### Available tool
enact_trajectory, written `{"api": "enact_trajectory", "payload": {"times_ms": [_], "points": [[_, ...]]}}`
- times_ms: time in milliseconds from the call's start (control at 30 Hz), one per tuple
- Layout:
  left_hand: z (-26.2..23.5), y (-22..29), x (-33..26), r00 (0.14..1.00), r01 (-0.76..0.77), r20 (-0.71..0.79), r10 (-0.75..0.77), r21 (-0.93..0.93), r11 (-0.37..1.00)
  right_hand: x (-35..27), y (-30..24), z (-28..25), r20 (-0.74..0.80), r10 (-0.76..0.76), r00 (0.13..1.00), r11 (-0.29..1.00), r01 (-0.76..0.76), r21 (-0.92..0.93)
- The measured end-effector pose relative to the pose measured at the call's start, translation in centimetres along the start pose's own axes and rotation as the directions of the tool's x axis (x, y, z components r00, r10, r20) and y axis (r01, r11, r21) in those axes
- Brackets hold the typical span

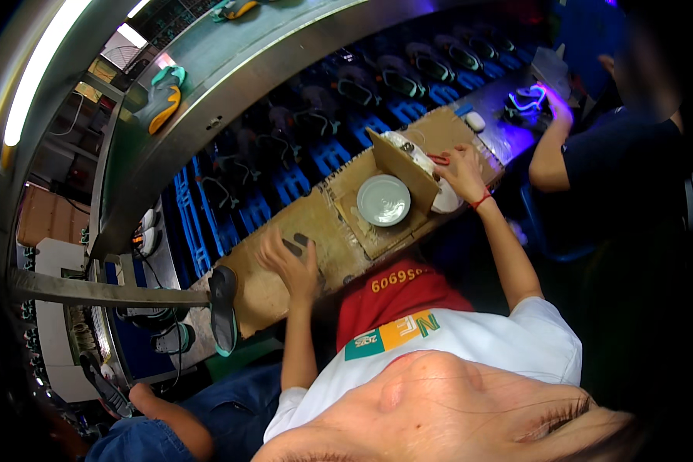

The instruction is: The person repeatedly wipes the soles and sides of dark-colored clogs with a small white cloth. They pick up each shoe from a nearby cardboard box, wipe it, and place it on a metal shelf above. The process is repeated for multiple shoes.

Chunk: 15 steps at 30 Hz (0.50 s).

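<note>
My left hand [291,266] hovers over the cardboard-covered bench [273,223], its fingers stretched apart and slightly blurred. Two small dark oval pieces [292,246] show between its fingers and thumb; I see no grip on them. To its left, a dark grey shoe [223,308] with a teal edge sits at the bench end. My right hand [462,175] reaches beyond an upright cardboard divider [408,169], fingers spread, beside a small red item [438,159] and crumpled white material [446,199]. Between my hands stands a round white dish [383,200] with a pale, shiny inside.
Behind the bench, dark shoes [358,85] sit in rows on blue racks [331,156]. A raised conveyor [231,58] carries a grey-orange shoe [161,100]. At right, a co-worker's hand [556,108] holds a shoe under violet light. A metal bar [115,289] crosses at left.
</note>
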<state>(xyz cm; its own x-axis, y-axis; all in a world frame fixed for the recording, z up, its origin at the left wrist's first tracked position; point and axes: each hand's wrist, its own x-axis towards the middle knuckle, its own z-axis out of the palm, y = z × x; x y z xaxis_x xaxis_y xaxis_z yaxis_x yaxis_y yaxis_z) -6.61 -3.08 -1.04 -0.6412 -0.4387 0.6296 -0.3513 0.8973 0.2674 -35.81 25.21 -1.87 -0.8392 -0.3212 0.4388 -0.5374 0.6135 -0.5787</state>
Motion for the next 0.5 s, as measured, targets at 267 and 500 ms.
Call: {"api": "enact_trajectory", "payload": {"times_ms": [267, 500], "points": [[2.0, -2.6, -9.6, 0.981, 0.122, 0.124, -0.146, 0.188, 0.975, 13.4, -11.4, -7.6, -0.370, -0.476, 0.798, 0.783, 0.576, 0.234], [1.4, -2.3, -9.2, 0.992, 0.080, 0.082, -0.096, 0.173, 0.982, 27.7, -20.3, -4.4, -0.220, -0.817, 0.533, 0.572, 0.800, -0.182]]}}
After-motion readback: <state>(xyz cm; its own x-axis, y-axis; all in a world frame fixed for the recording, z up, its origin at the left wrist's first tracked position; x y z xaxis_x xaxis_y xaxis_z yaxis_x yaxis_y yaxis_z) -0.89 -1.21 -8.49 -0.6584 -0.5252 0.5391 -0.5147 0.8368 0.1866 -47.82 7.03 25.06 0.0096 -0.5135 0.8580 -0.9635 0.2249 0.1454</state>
